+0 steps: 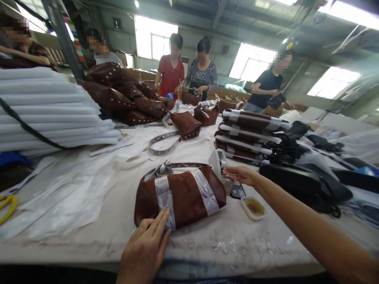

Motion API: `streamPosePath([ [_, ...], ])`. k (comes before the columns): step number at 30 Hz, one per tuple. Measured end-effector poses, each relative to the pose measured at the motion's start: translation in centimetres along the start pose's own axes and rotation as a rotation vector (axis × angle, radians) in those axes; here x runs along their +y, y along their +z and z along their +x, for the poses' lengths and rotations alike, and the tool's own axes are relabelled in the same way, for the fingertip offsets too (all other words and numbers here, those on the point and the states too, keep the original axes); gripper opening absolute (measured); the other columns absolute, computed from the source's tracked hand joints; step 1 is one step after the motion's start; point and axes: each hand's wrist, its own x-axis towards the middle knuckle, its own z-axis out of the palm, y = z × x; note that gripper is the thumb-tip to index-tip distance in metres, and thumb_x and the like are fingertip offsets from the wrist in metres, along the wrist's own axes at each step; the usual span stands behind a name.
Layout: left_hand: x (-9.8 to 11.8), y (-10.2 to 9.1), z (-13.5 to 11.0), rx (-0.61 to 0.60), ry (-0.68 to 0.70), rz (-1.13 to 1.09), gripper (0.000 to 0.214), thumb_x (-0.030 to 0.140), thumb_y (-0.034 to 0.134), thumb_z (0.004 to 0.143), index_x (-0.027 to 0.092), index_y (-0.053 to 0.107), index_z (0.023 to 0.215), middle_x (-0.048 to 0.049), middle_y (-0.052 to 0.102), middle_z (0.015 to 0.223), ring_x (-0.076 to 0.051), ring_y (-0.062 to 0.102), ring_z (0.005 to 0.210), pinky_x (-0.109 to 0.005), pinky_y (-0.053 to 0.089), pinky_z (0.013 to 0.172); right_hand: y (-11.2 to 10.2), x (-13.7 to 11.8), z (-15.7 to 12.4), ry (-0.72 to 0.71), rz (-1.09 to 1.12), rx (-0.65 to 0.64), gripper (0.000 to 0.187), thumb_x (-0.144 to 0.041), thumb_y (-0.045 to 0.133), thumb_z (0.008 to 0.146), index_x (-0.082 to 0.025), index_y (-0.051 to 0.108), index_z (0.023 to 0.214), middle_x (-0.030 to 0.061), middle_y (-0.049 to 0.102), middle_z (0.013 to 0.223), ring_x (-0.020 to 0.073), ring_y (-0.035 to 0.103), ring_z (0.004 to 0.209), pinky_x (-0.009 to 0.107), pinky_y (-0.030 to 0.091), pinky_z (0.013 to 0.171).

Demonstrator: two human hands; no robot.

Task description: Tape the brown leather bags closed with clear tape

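A brown handbag [186, 197] lies on its side in front of me, with two pale, shiny strips wrapped around it. My left hand [148, 244] presses its outstretched fingers on the left strip [167, 201], near the bag's lower edge. Behind the bag's top edge lies its strap [189, 165], partly covered in a grey wrap. My right hand [241, 174] reaches out to a whitish tape dispenser [218, 161] just past the bag's right end. Its fingers are stretched out at the dispenser's side; whether the fingertips touch it, I cannot tell.
A small white dish [254, 208] of brownish liquid sits right of the bag. Beyond stand stacked wrapped brown bags [245, 136] and black bags [296, 181]. White foam sheets [44, 110] and yellow-handled scissors [7, 207] are left. Several people work across the table [97, 240].
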Motion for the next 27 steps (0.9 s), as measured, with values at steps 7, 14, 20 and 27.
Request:
streamPosePath([
  [7, 0.0, -0.3, 0.0, -0.011, -0.018, -0.036, 0.047, 0.030, 0.051, 0.097, 0.020, 0.050, 0.143, -0.0018, 0.064, 0.135, -0.019, 0.063, 0.095, -0.030, 0.056, 0.083, 0.5, -0.4, -4.0, -0.113, 0.082, 0.056, 0.008, -0.020, 0.069, 0.087, -0.013, 0.070, 0.090, 0.0103, 0.076, 0.093, 0.0163, 0.074, 0.080, 0.024, 0.063, 0.075],
  [14, 0.1, -0.4, 0.2, -0.027, -0.028, -0.050, 0.046, 0.030, 0.053, 0.097, 0.021, 0.049, 0.143, 0.0005, 0.063, 0.135, -0.019, 0.062, 0.096, -0.030, 0.054, 0.084, 1.9, 3.9, -9.9, -0.165, 0.142, 0.101, 0.025, -0.035, 0.077, 0.080, -0.015, 0.074, 0.094, 0.0125, 0.075, 0.102, 0.0207, 0.074, 0.090, 0.025, 0.063, 0.077],
  [20, 0.1, -0.5, 0.2, -0.054, -0.029, -0.035, 0.046, 0.031, 0.052, 0.098, 0.021, 0.049, 0.143, 0.0009, 0.062, 0.137, -0.020, 0.061, 0.098, -0.031, 0.053, 0.085, 2.8, 8.4, -9.7, -0.190, 0.181, 0.212, 0.038, -0.044, 0.086, 0.067, -0.016, 0.074, 0.089, 0.0100, 0.076, 0.093, 0.0200, 0.073, 0.083, 0.027, 0.063, 0.074],
  [27, 0.2, -0.7, 0.4, -0.059, -0.032, -0.012, 0.047, 0.032, 0.051, 0.098, 0.021, 0.048, 0.144, 0.0024, 0.063, 0.136, -0.020, 0.061, 0.097, -0.030, 0.053, 0.084, 0.9, 9.4, -6.9, -0.375, -0.255, 0.311, 0.042, -0.054, 0.078, 0.070, -0.016, 0.075, 0.086, 0.0086, 0.076, 0.079, 0.0220, 0.071, 0.069, 0.030, 0.059, 0.058],
])
